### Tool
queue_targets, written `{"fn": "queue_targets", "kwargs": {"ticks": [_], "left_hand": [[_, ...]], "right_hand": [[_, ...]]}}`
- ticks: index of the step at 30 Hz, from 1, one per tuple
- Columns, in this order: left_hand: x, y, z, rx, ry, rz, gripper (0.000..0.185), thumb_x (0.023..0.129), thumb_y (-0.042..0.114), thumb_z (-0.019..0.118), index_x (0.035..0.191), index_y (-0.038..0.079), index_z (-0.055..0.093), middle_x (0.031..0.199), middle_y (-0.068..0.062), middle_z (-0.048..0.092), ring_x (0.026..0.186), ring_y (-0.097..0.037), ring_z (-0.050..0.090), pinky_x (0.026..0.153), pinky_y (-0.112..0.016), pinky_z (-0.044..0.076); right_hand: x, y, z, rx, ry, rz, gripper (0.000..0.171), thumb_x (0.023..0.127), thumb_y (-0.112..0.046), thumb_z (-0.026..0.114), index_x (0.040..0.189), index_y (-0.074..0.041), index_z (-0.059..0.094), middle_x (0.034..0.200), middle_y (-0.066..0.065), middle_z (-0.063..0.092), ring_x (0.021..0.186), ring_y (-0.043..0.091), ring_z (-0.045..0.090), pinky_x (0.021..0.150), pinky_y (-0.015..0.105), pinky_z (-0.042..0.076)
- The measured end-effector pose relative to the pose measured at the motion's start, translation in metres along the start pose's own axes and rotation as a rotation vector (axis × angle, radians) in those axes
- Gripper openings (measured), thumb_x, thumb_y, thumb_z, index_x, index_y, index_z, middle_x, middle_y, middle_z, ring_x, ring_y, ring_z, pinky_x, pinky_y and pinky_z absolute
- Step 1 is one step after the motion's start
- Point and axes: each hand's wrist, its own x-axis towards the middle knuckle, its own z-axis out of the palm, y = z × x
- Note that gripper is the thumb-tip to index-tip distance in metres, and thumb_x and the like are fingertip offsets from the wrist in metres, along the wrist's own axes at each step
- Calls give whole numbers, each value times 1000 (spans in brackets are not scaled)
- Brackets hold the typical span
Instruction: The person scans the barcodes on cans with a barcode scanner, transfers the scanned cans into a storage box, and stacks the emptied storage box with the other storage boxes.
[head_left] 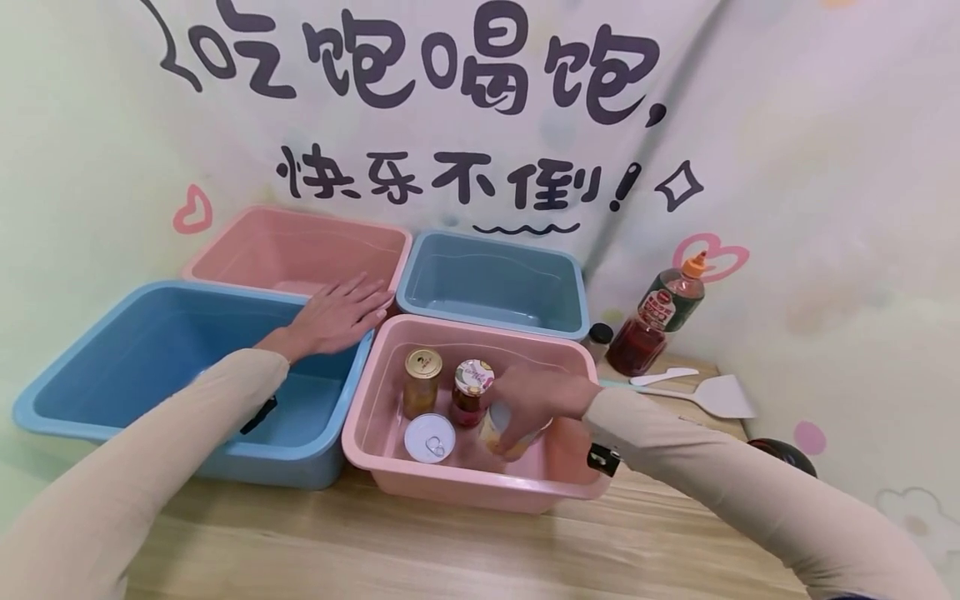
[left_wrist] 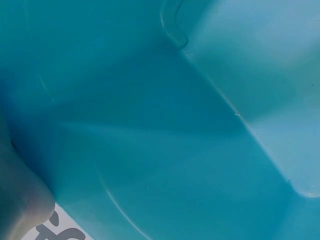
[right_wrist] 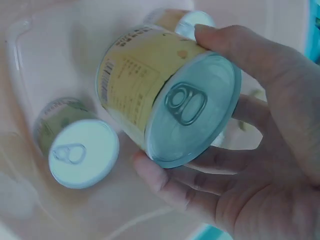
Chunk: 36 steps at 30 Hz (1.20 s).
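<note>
My right hand [head_left: 534, 400] is inside the near pink bin [head_left: 480, 492], its thumb and fingers curled round a pull-tab can [right_wrist: 132, 80] with a yellow label. The can's metal lid faces the palm in the right wrist view. Beside it stand a gold-topped can [head_left: 422, 393], a jar [head_left: 471, 390] with a patterned lid and dark red contents, and another pull-tab can [head_left: 430, 438] with a white lid. Over the near blue bin's [head_left: 300, 450] far right corner, my left hand [head_left: 335, 315] lies with straight fingers, holding nothing.
Behind are another pink bin [head_left: 292, 250] and a smaller blue bin [head_left: 491, 279]. To the right stand a red sauce bottle [head_left: 651, 325] with an orange cap and a small black-capped jar [head_left: 597, 340]. A white spatula [head_left: 720, 396] lies close by. The lettered cloth [head_left: 465, 133] hangs behind.
</note>
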Motion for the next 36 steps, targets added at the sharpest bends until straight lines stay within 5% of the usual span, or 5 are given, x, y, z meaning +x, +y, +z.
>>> {"fn": "queue_targets", "kwargs": {"ticks": [5,9,17,36], "left_hand": [[0,-1,2,-1,-2,-2,61,105,45,35,159,17,26,166,-13,23,155,-42,11,123,-62,12],[0,-1,3,-4,-3,-6,61,105,45,35,159,18,27,166,-13,24,155,-42,11,123,-62,12],[0,-3,6,-13,7,-10,61,105,45,36,159,18,27,166,-13,24,155,-41,11,123,-62,11],[2,-4,4,4,13,-7,61,105,46,35,158,18,27,165,-12,25,155,-40,13,124,-61,11]], "right_hand": [[-17,6,-18,-12,62,-13,44,75,-35,86,116,-26,73,107,-7,70,98,13,61,87,33,54],[-33,12,-30,37,87,-3,46,78,-28,84,121,-32,70,115,-6,69,102,14,64,86,35,57],[-68,30,-47,106,113,104,57,76,-30,85,129,-27,64,115,4,60,103,23,56,77,34,55],[-136,77,-36,237,379,121,51,73,-24,88,121,-20,70,113,7,59,102,26,54,74,31,54]]}}
